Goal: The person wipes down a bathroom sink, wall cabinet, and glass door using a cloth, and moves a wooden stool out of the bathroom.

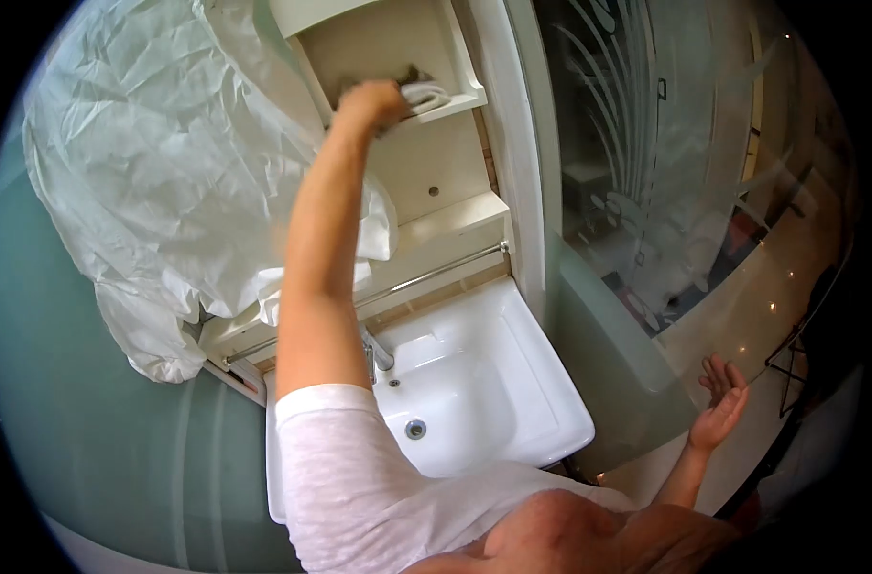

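My left hand (374,103) reaches up to a shelf of the cream wall unit (439,158), its fingers closed on a grey and white cloth (425,95). The cloth lies bunched against the shelf, with some dark parts beside the fingers; motion blurs the hand slightly. Low on the right, my right hand (723,407) is raised off to the side with its fingers apart and nothing in it.
Below the unit is a white sink (493,383) with a chrome faucet (382,356) and a metal rail (436,276). A crumpled white sheet (168,163) hangs over the unit's left part. On the right stands a patterned glass panel (637,143).
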`<state>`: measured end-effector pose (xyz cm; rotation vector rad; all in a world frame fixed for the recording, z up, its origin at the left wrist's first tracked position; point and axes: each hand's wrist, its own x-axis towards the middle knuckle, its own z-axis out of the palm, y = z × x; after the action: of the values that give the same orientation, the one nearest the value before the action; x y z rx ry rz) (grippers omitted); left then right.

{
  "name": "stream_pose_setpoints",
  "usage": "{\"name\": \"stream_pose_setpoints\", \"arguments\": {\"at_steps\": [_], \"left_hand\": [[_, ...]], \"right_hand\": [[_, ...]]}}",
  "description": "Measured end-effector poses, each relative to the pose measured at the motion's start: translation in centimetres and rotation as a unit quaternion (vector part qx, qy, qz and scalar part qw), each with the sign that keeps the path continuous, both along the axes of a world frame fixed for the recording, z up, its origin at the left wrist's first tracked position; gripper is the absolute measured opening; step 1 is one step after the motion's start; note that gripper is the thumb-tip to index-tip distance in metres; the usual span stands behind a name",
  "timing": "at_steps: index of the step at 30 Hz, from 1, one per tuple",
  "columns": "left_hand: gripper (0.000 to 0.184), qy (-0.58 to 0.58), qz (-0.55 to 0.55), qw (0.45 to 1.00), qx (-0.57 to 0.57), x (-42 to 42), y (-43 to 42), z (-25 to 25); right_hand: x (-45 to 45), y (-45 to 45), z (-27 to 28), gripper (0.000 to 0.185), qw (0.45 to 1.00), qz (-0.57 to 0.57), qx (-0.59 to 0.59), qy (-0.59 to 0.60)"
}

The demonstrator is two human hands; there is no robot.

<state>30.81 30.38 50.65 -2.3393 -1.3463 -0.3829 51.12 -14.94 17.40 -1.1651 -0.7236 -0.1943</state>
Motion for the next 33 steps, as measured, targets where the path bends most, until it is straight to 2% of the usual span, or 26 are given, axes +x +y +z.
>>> {"name": "stream_pose_setpoints", "arguments": {"at_steps": [2,3,4,6,8,10,12,14,16,18,20,22,23,25,26,28,30,31,33], "left_hand": [[0.038,-0.098,-0.019,0.994,0.050,0.3,0.0,-1.8],[0.037,-0.108,-0.038,0.993,-0.019,0.3,-1.3,-1.0],[0.037,-0.111,-0.040,0.993,-0.014,0.4,-2.1,-0.9],[0.034,-0.136,-0.207,0.968,0.032,0.7,-3.9,-1.4],[0.032,-0.138,-0.238,0.960,0.051,1.7,-6.3,-0.8],[0.029,-0.174,-0.312,0.899,0.252,2.6,-7.2,0.6],[0.030,-0.193,-0.288,0.859,0.377,2.8,-7.5,4.9],[0.027,-0.217,-0.304,0.814,0.445,1.3,-6.8,9.4],[0.019,-0.292,-0.147,0.859,0.393,0.2,-7.1,11.4],[0.020,-0.322,-0.124,0.792,0.505,0.0,-5.2,11.1],[0.019,-0.322,-0.131,0.792,0.503,1.8,-4.0,10.9],[0.017,-0.261,-0.138,0.758,0.581,4.6,-4.5,9.5],[0.016,-0.274,-0.138,0.742,0.597,6.4,-3.7,9.0],[0.015,-0.263,-0.150,0.788,0.536,9.6,-4.3,7.9],[0.015,-0.220,-0.127,0.813,0.524,11.2,-4.3,7.4],[0.018,-0.201,-0.163,0.801,0.540,13.3,-4.4,5.5],[0.028,-0.105,-0.224,0.897,0.366,12.7,-5.0,5.0],[0.028,-0.105,-0.217,0.899,0.365,12.0,-4.6,4.5],[0.017,-0.132,-0.241,0.809,0.520,10.0,-2.8,3.1]], "right_hand": [[-0.2,0.1,0.2,0.047,1.000,-0.023,-0.003,-0.001],[-0.3,0.2,0.3,0.047,1.000,-0.026,0.004,-0.004],[-0.3,0.2,0.3,0.047,1.000,-0.031,-0.001,0.003],[-0.3,0.2,0.2,0.047,0.999,-0.033,-0.003,0.009],[-0.3,0.2,0.2,0.045,1.000,-0.027,0.002,0.004],[-0.2,0.2,0.0,0.045,0.999,-0.033,-0.002,0.002],[-0.1,0.0,-0.1,0.044,0.999,-0.043,-0.006,-0.003],[-0.3,0.0,0.0,0.043,0.999,-0.043,-0.006,0.005],[-0.4,0.0,-0.2,0.043,0.999,-0.044,0.001,0.006],[-0.3,-0.1,-0.2,0.042,0.999,-0.045,0.008,0.008],[-0.5,-0.1,-0.3,0.042,0.999,-0.047,0.004,0.004],[-0.6,-0.1,-0.3,0.042,0.999,-0.046,0.004,0.005],[-0.5,-0.2,-0.3,0.042,0.999,-0.041,0.003,0.001],[-0.5,-0.3,-0.1,0.042,0.999,-0.041,0.002,-0.001],[-0.6,-0.2,-0.1,0.043,0.999,-0.037,0.005,-0.003],[-0.6,-0.2,-0.1,0.044,0.999,-0.039,0.001,-0.007],[-0.2,0.0,0.0,0.045,0.999,-0.032,-0.001,-0.015],[-0.2,-0.1,-0.3,0.045,0.999,-0.039,0.001,-0.010],[-0.1,-0.1,-0.5,0.046,0.999,-0.038,0.000,-0.002]]}}
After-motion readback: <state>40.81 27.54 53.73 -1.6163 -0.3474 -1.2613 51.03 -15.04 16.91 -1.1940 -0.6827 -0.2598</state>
